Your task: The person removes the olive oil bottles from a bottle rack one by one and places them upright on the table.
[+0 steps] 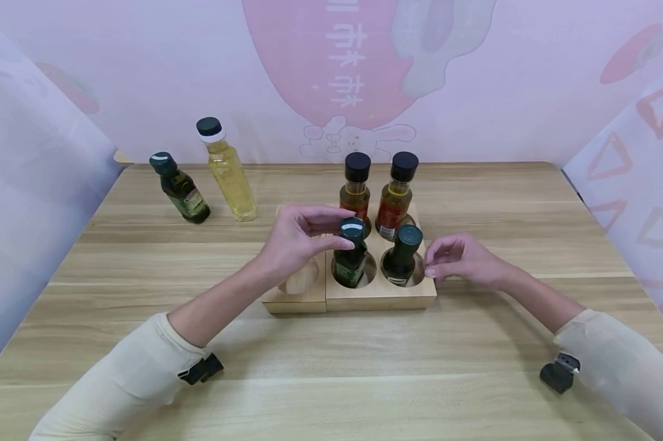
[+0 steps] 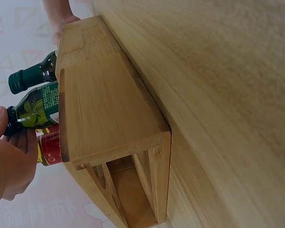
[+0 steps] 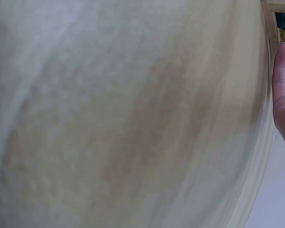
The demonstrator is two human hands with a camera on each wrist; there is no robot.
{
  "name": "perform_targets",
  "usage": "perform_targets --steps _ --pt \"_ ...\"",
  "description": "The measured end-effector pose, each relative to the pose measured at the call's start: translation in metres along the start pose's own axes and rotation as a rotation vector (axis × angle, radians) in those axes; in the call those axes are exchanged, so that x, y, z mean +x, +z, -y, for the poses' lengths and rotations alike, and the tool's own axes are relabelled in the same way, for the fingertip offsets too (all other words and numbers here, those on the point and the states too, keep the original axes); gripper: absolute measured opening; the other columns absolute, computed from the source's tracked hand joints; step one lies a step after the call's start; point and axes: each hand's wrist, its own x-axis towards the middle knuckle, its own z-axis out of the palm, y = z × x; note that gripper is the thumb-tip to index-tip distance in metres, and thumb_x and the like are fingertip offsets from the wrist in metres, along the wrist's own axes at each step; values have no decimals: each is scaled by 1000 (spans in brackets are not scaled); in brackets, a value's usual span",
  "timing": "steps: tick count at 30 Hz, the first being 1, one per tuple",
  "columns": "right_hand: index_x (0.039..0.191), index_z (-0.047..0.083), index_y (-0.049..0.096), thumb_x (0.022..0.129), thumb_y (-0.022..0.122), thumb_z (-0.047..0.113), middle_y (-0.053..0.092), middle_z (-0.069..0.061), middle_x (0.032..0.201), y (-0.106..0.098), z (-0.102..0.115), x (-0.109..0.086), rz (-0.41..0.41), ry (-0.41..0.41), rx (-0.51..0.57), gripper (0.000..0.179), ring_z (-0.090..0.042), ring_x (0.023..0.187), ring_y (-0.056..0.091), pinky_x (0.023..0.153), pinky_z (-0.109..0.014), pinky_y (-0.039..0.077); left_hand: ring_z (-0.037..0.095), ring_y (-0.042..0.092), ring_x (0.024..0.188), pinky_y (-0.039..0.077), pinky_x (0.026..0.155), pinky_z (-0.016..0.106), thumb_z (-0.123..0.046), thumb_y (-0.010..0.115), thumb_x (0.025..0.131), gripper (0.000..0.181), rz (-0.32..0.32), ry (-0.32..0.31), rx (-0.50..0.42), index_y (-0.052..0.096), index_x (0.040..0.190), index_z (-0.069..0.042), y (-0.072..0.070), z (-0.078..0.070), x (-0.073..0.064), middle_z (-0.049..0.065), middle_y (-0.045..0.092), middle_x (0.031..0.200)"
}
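In the head view my left hand (image 1: 298, 236) pinches the cap of a dark green glass bottle (image 1: 349, 260) between thumb and fingers. That bottle's base is inside the front middle hole of a wooden bottle rack (image 1: 378, 302). From the left wrist the same green bottle (image 2: 38, 107) appears with leafy label. My right hand (image 1: 460, 260) rests its fingers against the rack's right end; the right wrist view shows these fingers (image 3: 280, 71) fairly straight beside it. Another green-capped bottle (image 1: 403, 254) sits in the front right hole.
Two black-capped bottles with red labels, one left (image 1: 355, 193) and one right (image 1: 394, 199), occupy the rack's back holes. At the back left of the table (image 1: 331, 380) stand a tall yellow oil bottle (image 1: 232, 177) and a small green bottle (image 1: 185, 193). A printed backdrop (image 1: 502, 110) rises behind.
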Motion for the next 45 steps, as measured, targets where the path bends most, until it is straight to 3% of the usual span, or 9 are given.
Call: perform_targets --steps 16,34,45 --pt "95 11 72 91 69 -9 70 2 89 -1 -1 1 10 -21 1 21 -16 71 68 67 -30 62 18 76 99 63 85 30 10 81 83 41 -59 -38 -42 72 123 6 -1 -4 1 16 76 115" --pt "94 11 72 91 68 -9 70 1 89 -1 -3 1 12 -30 -5 21 -16 71 68 67 -31 62 18 77 98 62 90 34 16 78 82 43 -121 13 -118 69 124 10 -6 -16 3 19 75 116" --pt "94 12 72 91 69 -9 70 2 89 -2 -3 1 14 -42 -4 21 -15 71 68 66 -30 62 15 76 97 62 88 32 20 76 82 41 -154 135 -152 68 121 16 -9 -27 5 13 78 109"
